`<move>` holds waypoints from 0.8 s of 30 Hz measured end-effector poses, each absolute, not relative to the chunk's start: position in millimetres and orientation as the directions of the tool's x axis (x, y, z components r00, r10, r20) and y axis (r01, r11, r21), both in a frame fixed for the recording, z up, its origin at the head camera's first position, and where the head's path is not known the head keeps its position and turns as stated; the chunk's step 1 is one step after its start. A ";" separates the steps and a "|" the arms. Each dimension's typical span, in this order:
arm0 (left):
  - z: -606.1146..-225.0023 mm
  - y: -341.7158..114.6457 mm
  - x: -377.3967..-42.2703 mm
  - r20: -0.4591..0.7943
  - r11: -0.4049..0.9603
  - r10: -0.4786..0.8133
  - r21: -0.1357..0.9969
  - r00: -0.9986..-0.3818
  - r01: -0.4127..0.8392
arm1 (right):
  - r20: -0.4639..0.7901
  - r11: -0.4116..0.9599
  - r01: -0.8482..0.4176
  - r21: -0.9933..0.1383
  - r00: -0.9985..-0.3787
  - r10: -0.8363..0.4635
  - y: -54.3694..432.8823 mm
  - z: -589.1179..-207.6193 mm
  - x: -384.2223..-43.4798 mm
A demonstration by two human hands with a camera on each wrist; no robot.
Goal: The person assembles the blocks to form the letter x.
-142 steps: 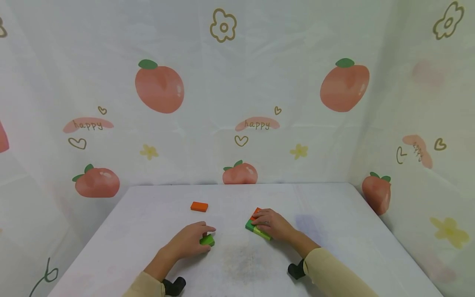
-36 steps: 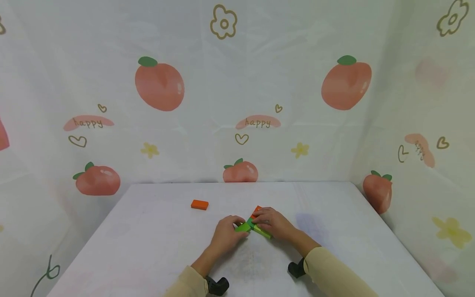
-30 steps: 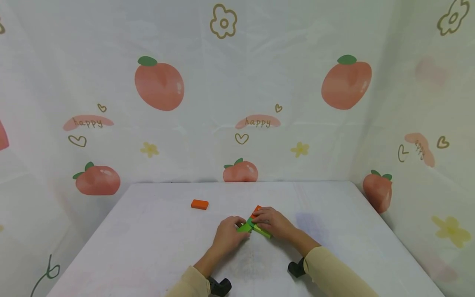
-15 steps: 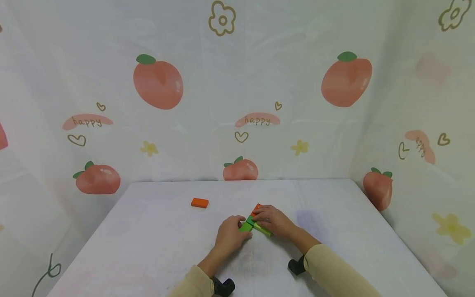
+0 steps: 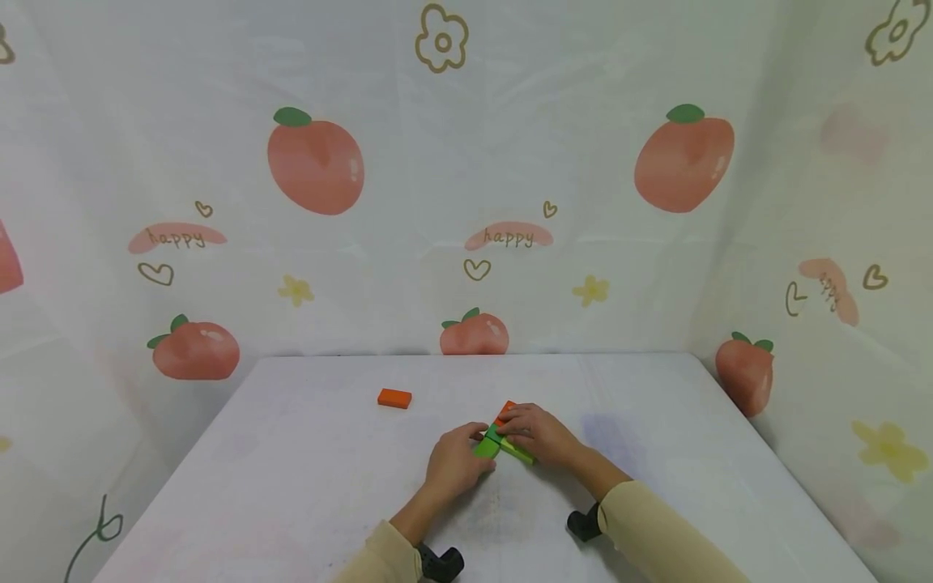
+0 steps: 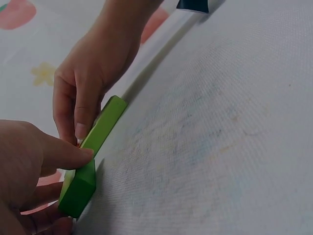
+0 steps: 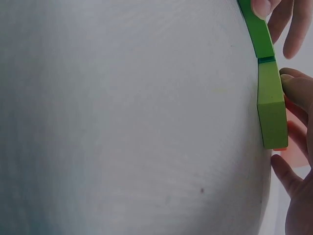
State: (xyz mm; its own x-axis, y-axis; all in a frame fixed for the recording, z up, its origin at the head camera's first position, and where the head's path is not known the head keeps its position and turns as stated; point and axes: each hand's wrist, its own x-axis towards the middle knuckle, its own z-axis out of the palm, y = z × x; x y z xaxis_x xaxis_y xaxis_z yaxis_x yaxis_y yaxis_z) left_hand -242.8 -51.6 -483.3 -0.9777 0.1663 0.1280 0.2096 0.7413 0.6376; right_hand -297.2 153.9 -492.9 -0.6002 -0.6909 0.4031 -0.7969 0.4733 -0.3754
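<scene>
My left hand (image 5: 453, 461) pinches a green wooden block (image 5: 487, 447), thumb on the near side and fingers behind. That block's end meets a small cluster mid-table. A dark green block (image 5: 494, 431) lies at its middle, a yellow-green block (image 5: 518, 451) runs off to the right and an orange-red block (image 5: 505, 410) points away. My right hand (image 5: 543, 437) rests its fingers over the cluster, partly hiding it. In the right wrist view, the green block (image 7: 257, 32) stands end to end with the yellow-green block (image 7: 272, 103); the right thumb lies apart from the latter.
Another orange-red block (image 5: 394, 398) lies alone farther back on the left of the white table (image 5: 306, 453). A white cloth backdrop (image 5: 408, 162) with printed fruit rises behind the table. Black wrist devices (image 5: 440, 563) sit under both wrists.
Over the last several seconds my left hand has carried the green block rightward to the cluster. Within the last second it has turned the block slightly against the others. My right hand stays put.
</scene>
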 end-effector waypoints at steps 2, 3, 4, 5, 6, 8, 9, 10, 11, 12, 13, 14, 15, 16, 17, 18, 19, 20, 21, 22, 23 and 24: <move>-483.6 -50.7 -242.5 0.127 0.740 0.161 0.641 -0.979 0.205 | 0.398 0.479 -0.791 -0.380 -0.607 -0.688 153.7 -493.2 -296.5; -483.9 -50.4 -242.4 0.125 0.740 0.157 0.642 -0.980 0.201 | 0.396 0.479 -0.790 -0.382 -0.608 -0.687 153.5 -493.2 -296.2; -484.1 -50.0 -241.9 0.126 0.740 0.153 0.642 -0.980 0.199 | 0.397 0.481 -0.790 -0.381 -0.609 -0.686 153.3 -493.5 -296.0; -483.9 -49.7 -241.5 0.130 0.741 0.150 0.641 -0.980 0.198 | 0.397 0.481 -0.790 -0.380 -0.609 -0.686 153.0 -493.5 -295.8; -483.8 -49.6 -241.0 0.131 0.743 0.146 0.640 -0.980 0.197 | 0.398 0.482 -0.791 -0.377 -0.608 -0.686 152.8 -493.7 -295.7; -484.6 -49.6 -241.1 0.144 0.747 0.145 0.633 -0.979 0.204 | 0.399 0.483 -0.792 -0.373 -0.607 -0.687 152.5 -494.2 -295.9; -485.0 -49.5 -241.2 0.148 0.749 0.145 0.630 -0.978 0.206 | 0.401 0.483 -0.793 -0.372 -0.606 -0.687 152.5 -494.2 -295.9; -485.4 -49.5 -241.3 0.153 0.749 0.146 0.628 -0.977 0.210 | 0.402 0.483 -0.794 -0.369 -0.605 -0.687 152.5 -494.3 -296.0; -485.7 -49.5 -241.4 0.157 0.751 0.146 0.626 -0.977 0.213 | 0.404 0.480 -0.796 -0.368 -0.602 -0.689 152.6 -494.1 -295.9; -486.0 -49.3 -241.5 0.159 0.751 0.146 0.625 -0.977 0.214 | 0.406 0.478 -0.799 -0.366 -0.599 -0.690 152.8 -493.8 -295.8; -486.3 -49.1 -241.6 0.161 0.751 0.144 0.625 -0.976 0.213 | 0.409 0.477 -0.800 -0.364 -0.598 -0.690 153.0 -493.3 -295.6; -486.3 -48.9 -241.5 0.163 0.751 0.143 0.625 -0.976 0.214 | 0.412 0.477 -0.803 -0.358 -0.594 -0.691 153.2 -492.8 -295.3; -486.3 -48.7 -241.2 0.162 0.751 0.141 0.626 -0.977 0.212 | 0.415 0.474 -0.805 -0.357 -0.591 -0.691 153.4 -492.2 -295.0; -486.1 -48.4 -241.0 0.163 0.750 0.139 0.627 -0.977 0.211 | 0.416 0.471 -0.806 -0.357 -0.589 -0.693 153.5 -491.5 -294.8; -485.8 -48.2 -240.8 0.163 0.751 0.137 0.626 -0.977 0.210 | 0.416 0.471 -0.807 -0.356 -0.589 -0.693 153.5 -490.8 -294.5; -485.5 -48.0 -240.7 0.163 0.751 0.136 0.627 -0.977 0.209 | 0.415 0.472 -0.806 -0.358 -0.590 -0.693 153.5 -490.2 -294.2; -485.3 -47.8 -240.6 0.164 0.751 0.136 0.626 -0.977 0.209 | 0.412 0.474 -0.804 -0.359 -0.592 -0.693 153.4 -489.9 -294.0; -485.2 -47.6 -240.4 0.164 0.752 0.137 0.624 -0.977 0.210 | 0.408 0.476 -0.801 -0.362 -0.595 -0.692 153.3 -489.6 -293.7; -485.2 -47.6 -240.6 0.164 0.754 0.138 0.623 -0.977 0.211 | 0.403 0.479 -0.797 -0.369 -0.601 -0.690 153.4 -489.4 -293.4; -485.2 -47.3 -240.6 0.163 0.755 0.139 0.621 -0.977 0.211 | 0.398 0.483 -0.793 -0.372 -0.606 -0.688 153.3 -489.5 -293.1; -485.1 -47.1 -240.6 0.163 0.756 0.141 0.619 -0.977 0.212 | 0.395 0.486 -0.789 -0.375 -0.611 -0.686 153.2 -489.5 -292.8; -485.2 -47.0 -240.7 0.163 0.756 0.141 0.619 -0.977 0.213 | 0.392 0.488 -0.787 -0.378 -0.614 -0.685 153.2 -489.6 -292.6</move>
